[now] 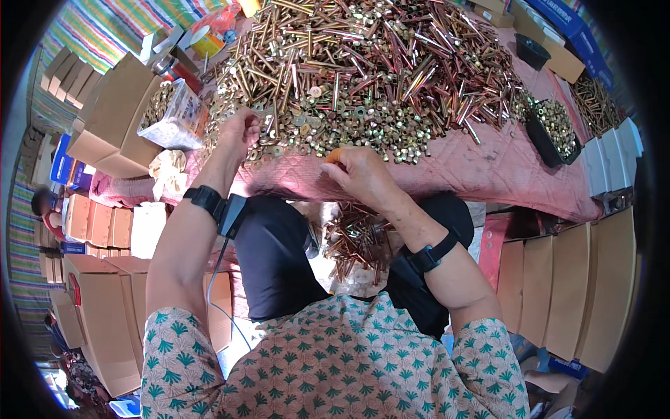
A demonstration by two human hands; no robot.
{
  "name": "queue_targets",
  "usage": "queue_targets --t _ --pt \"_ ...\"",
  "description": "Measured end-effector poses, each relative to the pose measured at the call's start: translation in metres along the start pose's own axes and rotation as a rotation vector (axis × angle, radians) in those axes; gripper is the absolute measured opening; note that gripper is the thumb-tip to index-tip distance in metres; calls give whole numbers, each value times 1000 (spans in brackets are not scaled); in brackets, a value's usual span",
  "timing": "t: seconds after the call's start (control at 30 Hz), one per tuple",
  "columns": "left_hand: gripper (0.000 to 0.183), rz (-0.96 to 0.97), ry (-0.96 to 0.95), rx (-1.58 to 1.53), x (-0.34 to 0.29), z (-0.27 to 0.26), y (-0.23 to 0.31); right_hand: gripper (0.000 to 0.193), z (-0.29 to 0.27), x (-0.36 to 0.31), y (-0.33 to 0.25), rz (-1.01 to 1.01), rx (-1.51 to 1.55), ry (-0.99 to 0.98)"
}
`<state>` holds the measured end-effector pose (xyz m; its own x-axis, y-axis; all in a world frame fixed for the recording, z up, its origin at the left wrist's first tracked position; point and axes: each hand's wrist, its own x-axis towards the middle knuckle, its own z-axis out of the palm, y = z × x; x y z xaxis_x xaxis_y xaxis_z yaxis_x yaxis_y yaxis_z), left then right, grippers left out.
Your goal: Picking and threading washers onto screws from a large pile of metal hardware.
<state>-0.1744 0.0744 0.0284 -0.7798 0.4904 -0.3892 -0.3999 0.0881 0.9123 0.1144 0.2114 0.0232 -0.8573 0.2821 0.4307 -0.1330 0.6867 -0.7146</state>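
Head view: we see a pink quilted cover (481,167) spread out around our left hand (241,133) and right hand (363,174), with a heap of metal rods (370,63) ahead of them. Left of the left hand stands a cardboard box (122,105), and nearer that hand a clear plastic tub (178,129); well to the right of the right hand sits a filled black tray (541,145). Our left fingers curl at the heap's near edge; our right ones bend inward, narrow, with an orange covering (335,156) there. Whether either hand grips anything, we cannot tell. Nuts (405,143) and washers (301,121) lie between the hands and the rods.
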Motion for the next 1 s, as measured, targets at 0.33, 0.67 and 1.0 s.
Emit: queue_targets --t 0.33,0.67,1.0 --pt "24 63 -71 338 -10 0 5 19 8 -1 0 26 -108 -73" --pt "36 475 128 1071 -18 38 -18 19 3 -2 1 23 -127 -65" --pt "15 66 -127 42 -15 49 24 16 4 -6 4 4 -184 -101"
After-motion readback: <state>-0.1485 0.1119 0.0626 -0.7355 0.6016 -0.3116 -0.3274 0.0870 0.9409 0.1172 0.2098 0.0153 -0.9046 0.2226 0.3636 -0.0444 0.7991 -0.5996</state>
